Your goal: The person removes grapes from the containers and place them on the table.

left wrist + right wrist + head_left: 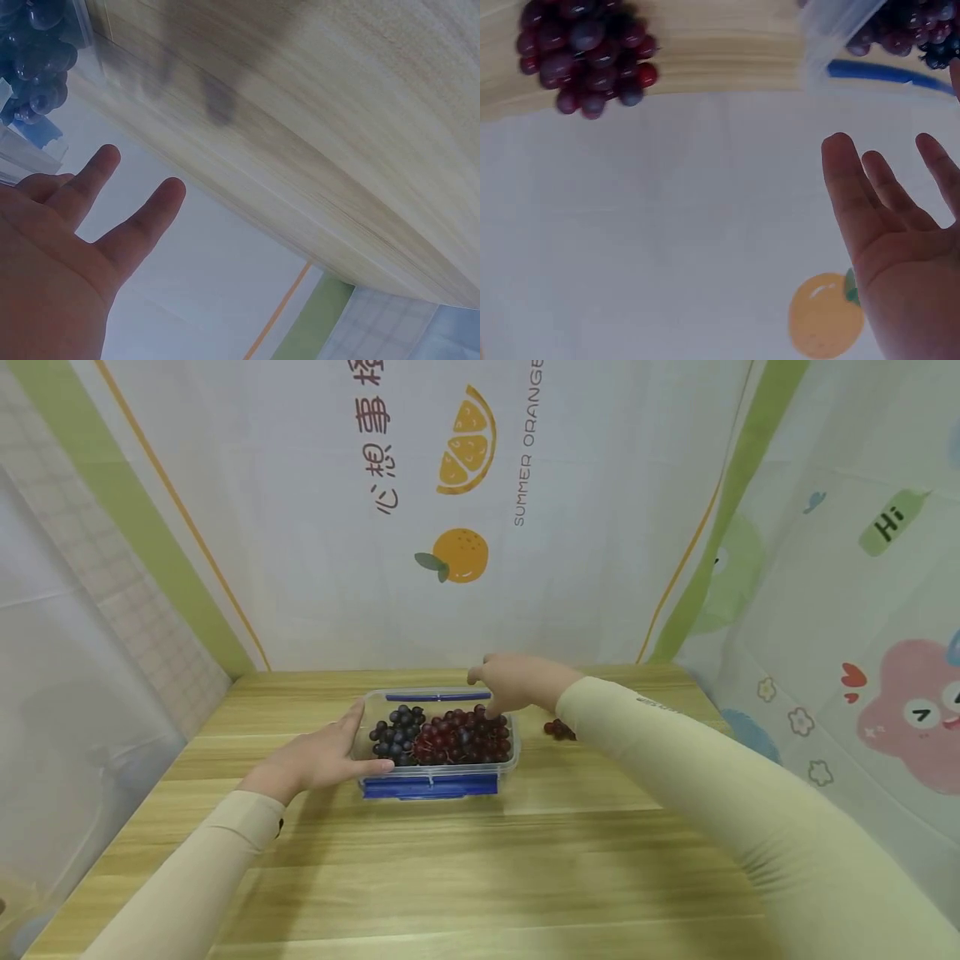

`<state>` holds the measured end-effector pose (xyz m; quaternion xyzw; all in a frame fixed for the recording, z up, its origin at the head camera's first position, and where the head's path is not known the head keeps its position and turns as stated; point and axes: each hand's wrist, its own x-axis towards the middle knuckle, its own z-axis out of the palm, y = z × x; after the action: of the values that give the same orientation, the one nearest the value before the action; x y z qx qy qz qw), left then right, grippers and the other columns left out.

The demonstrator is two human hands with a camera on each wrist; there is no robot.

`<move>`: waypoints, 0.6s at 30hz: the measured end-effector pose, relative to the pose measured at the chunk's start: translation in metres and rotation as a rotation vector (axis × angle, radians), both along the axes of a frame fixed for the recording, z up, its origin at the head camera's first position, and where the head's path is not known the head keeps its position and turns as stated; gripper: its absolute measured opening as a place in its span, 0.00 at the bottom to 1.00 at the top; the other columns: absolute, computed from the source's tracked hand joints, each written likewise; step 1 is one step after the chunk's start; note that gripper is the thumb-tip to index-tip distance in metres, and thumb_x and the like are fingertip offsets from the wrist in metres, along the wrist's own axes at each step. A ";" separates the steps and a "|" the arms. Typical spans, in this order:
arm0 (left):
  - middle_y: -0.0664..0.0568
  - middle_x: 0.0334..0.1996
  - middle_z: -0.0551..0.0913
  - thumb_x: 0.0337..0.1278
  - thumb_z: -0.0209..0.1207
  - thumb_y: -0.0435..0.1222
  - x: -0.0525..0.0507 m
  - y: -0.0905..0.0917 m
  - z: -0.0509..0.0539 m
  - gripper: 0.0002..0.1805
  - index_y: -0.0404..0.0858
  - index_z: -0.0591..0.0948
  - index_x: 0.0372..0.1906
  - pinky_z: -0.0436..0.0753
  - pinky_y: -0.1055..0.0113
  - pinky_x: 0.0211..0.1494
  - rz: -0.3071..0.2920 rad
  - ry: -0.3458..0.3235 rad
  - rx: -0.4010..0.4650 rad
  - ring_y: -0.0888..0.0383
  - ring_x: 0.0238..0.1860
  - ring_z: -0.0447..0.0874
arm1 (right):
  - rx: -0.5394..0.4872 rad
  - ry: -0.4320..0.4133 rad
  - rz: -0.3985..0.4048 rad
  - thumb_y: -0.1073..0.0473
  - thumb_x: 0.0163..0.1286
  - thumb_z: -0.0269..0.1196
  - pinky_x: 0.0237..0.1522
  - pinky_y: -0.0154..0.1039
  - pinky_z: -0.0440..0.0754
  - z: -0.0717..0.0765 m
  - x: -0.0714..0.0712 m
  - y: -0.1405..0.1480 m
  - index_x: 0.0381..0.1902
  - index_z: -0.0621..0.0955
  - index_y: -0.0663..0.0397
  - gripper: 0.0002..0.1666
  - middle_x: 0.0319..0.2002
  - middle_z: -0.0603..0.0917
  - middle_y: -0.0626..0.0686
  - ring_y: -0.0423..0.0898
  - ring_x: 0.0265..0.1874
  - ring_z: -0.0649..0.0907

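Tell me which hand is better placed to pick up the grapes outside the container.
Probably the right hand: it is empty and nearer those grapes; the left hand touches the left end of the container.

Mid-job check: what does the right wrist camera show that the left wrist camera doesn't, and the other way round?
Only the right wrist view: the right hand with fingers spread, the loose bunch of red grapes outside the box, and an orange print on the cloth.

Only the left wrist view: the left hand beside the box, and the cloth's green stripe.

Both: part of the clear box with grapes in it, the wooden table and white cloth.
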<state>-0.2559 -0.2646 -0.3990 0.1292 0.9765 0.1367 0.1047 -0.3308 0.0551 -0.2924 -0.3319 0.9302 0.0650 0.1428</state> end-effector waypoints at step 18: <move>0.30 0.86 0.45 0.63 0.51 0.78 0.002 0.002 0.003 0.72 0.36 0.28 0.86 0.70 0.30 0.76 0.003 -0.008 0.004 0.28 0.82 0.57 | 0.080 0.019 0.069 0.45 0.75 0.70 0.65 0.44 0.86 -0.047 0.013 -0.032 0.72 0.78 0.52 0.33 0.62 0.86 0.52 0.49 0.60 0.86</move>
<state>-0.2536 -0.2630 -0.3959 0.1272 0.9761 0.1393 0.1082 -0.3179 0.0233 -0.3394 -0.3570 0.9162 0.1103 0.1448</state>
